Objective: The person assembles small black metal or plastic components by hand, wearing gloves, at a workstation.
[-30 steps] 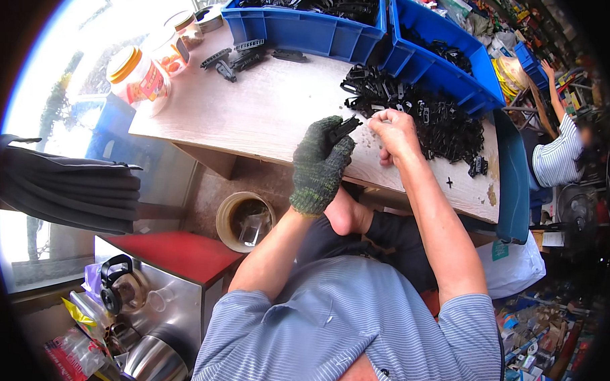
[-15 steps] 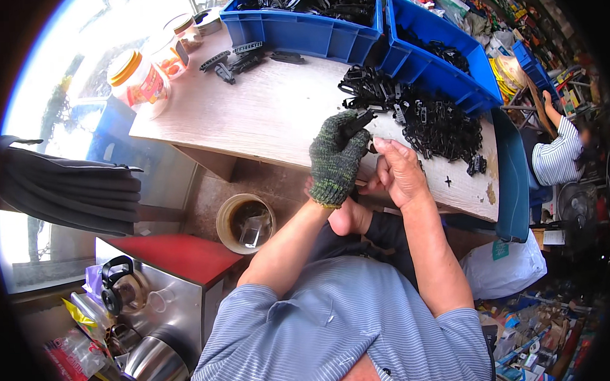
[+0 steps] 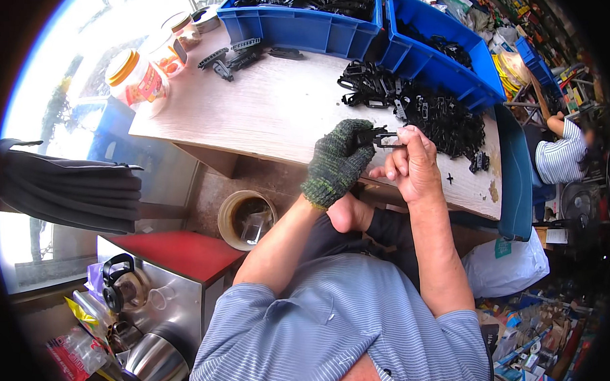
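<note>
My left hand, in a dark green knitted glove, is closed on a small black plastic part above the table's near edge. My bare right hand pinches the part's right end between thumb and forefinger, its other fingers loosely curled. Inside the glove, the rest of the part is hidden. Just beyond my hands lies a big heap of similar black plastic parts on the pale wooden table. A few longer black pieces lie apart at the far left.
Two blue bins holding black parts stand along the far side. Plastic jars are at the table's left end. Below are a bucket and a red-topped cabinet with a steel kettle. Another person is at far right.
The black part, which pointed up out of the glove, now lies level between my hands. My right hand has moved up and right, its fingertips now on the part's end.
</note>
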The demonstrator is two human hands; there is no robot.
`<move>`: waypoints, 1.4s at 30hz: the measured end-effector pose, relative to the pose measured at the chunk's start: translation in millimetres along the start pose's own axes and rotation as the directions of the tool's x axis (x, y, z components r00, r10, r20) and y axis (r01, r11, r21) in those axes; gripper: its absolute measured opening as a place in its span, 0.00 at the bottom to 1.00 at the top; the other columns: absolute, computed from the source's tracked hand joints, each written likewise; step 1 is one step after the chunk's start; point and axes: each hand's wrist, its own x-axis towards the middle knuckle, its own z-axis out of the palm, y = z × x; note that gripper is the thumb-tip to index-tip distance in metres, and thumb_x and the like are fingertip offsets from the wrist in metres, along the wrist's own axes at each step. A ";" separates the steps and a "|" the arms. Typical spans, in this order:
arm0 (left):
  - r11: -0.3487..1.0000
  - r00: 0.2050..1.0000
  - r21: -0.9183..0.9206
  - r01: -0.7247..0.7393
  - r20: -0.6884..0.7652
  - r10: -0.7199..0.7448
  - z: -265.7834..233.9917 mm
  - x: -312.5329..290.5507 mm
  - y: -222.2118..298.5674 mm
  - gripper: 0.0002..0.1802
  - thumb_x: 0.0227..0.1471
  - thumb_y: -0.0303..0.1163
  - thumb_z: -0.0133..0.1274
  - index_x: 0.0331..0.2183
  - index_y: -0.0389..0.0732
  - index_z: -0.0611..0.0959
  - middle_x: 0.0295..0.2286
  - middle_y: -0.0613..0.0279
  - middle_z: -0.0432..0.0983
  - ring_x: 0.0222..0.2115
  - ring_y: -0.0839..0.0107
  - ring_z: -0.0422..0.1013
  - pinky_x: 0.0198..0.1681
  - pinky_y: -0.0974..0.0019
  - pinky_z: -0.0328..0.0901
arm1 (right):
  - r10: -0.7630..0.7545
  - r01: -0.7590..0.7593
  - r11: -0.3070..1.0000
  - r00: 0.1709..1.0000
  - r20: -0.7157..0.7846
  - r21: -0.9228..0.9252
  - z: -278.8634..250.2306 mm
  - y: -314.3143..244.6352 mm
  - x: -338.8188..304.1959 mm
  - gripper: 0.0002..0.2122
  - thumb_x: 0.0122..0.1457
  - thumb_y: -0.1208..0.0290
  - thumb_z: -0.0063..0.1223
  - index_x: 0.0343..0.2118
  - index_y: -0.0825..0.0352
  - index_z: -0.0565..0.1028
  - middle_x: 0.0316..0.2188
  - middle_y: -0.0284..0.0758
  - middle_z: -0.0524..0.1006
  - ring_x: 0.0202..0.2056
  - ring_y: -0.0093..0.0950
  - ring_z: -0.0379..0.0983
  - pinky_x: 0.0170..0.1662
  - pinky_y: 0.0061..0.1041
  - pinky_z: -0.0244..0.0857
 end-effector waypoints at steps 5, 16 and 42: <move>0.947 0.990 0.297 -0.119 0.106 0.091 2.1 -0.1 5.3 0.19 0.48 0.27 0.58 0.44 0.41 0.77 0.32 0.50 0.80 0.33 0.55 0.78 0.37 0.59 0.71 | -0.048 0.047 0.999 0.997 -0.062 -0.009 -6.5 13.3 4.3 0.07 0.59 0.70 0.53 0.27 0.63 0.69 0.09 0.24 0.58 0.08 0.19 0.56 0.14 0.26 0.66; 0.956 0.993 0.280 -0.084 0.099 0.058 5.5 -3.4 22.5 0.12 0.54 0.29 0.57 0.41 0.35 0.80 0.30 0.54 0.80 0.29 0.68 0.77 0.34 0.65 0.71 | -0.068 0.053 0.994 0.985 -0.159 -0.098 -7.7 24.7 -3.7 0.09 0.57 0.70 0.58 0.25 0.63 0.69 0.12 0.22 0.62 0.11 0.13 0.54 0.11 0.22 0.61; 0.662 0.911 0.635 -0.398 0.358 0.204 94.3 -9.9 29.0 0.20 0.50 0.43 0.57 0.39 0.39 0.79 0.31 0.52 0.75 0.36 0.52 0.70 0.39 0.50 0.66 | -0.207 0.210 0.975 0.718 -0.665 -0.077 -162.2 -54.9 -53.5 0.18 0.55 0.59 0.53 0.15 0.61 0.62 0.07 0.28 0.54 0.11 0.25 0.58 0.25 0.49 0.74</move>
